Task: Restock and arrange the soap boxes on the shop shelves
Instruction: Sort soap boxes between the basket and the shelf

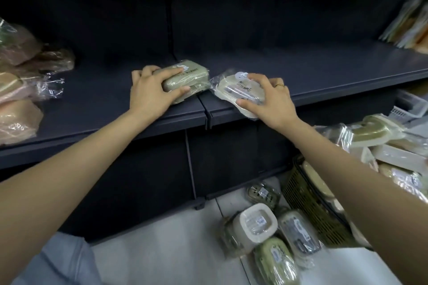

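Your left hand [152,90] grips the olive-green soap box [185,78], fingers over its top and thumb curled along its near side; the box sits flat on the dark shelf [324,65], near the front edge, at the seam between two shelf panels. Your right hand [268,97] holds the cream soap box [236,90], fingers spread and curled across its wrapped top, thumb on the near end. That box lies tilted, its near end overhanging the shelf lip. The two boxes sit just beside each other, wrappers touching or nearly so; you cannot tell which. A gold ring [279,85] shows on your right hand. More wrapped soap boxes [266,238] lie piled on the floor below your right forearm, beside an olive basket [308,203]. Pinkish wrapped packs [18,90] rest at the shelf's left end.
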